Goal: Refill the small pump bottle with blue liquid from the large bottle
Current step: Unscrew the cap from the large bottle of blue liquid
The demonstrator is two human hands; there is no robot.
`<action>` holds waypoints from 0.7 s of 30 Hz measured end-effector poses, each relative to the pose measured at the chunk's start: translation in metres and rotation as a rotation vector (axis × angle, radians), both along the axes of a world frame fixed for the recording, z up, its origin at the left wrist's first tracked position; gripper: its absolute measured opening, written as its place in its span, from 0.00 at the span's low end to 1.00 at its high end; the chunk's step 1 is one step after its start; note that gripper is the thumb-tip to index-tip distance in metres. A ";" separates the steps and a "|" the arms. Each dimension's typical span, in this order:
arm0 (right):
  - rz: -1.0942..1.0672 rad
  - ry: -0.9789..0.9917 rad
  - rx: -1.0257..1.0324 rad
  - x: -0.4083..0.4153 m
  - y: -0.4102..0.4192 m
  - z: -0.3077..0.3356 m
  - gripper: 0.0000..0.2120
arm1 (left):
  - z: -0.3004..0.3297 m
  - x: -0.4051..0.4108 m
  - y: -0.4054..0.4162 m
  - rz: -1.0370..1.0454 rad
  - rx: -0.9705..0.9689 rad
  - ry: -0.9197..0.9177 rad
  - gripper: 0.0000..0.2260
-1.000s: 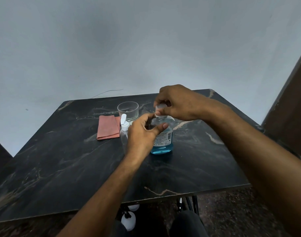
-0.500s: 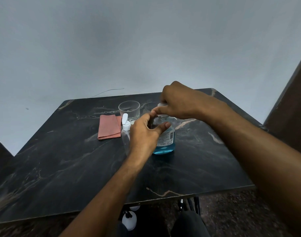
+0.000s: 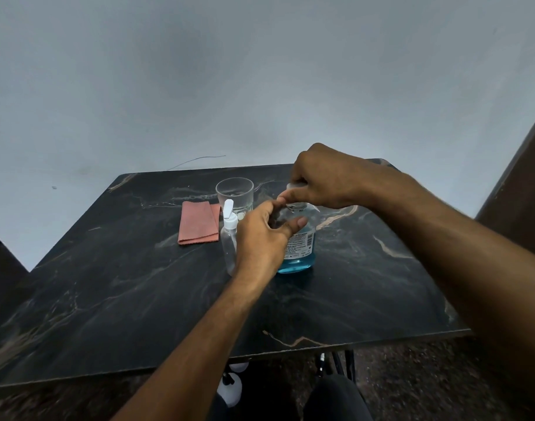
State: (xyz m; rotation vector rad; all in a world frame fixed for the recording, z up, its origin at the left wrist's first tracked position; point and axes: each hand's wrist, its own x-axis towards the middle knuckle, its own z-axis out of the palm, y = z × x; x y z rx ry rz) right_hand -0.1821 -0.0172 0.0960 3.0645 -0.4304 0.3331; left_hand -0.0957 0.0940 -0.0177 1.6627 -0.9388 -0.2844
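The large clear bottle (image 3: 301, 253) stands upright in the middle of the dark marble table (image 3: 108, 299), with blue liquid filling only its bottom part. My left hand (image 3: 260, 238) wraps around its body from the near left. My right hand (image 3: 323, 177) closes over its white cap (image 3: 291, 186) from above. Just to the left stands the small clear bottle (image 3: 229, 241) with a white flip-up top, empty-looking, touching nothing but the table; my left hand partly hides it.
An empty clear glass (image 3: 235, 192) stands behind the small bottle. A folded pink cloth (image 3: 197, 221) lies flat to its left. A dark wooden panel (image 3: 521, 177) rises at the right. White bottles and table legs show under the near edge.
My right hand has shifted a little on the cap, fingers turning round it. The large bottle and my left hand stay in place.
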 end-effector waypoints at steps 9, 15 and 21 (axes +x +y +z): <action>0.038 -0.037 0.034 -0.001 -0.005 -0.003 0.25 | 0.003 0.001 0.003 -0.024 -0.003 0.015 0.16; -0.128 -0.143 -0.090 0.005 0.006 -0.013 0.22 | 0.005 -0.001 0.003 0.020 0.024 -0.044 0.15; -0.207 -0.152 -0.323 0.018 0.003 -0.027 0.20 | 0.002 0.001 0.005 -0.059 0.006 0.011 0.17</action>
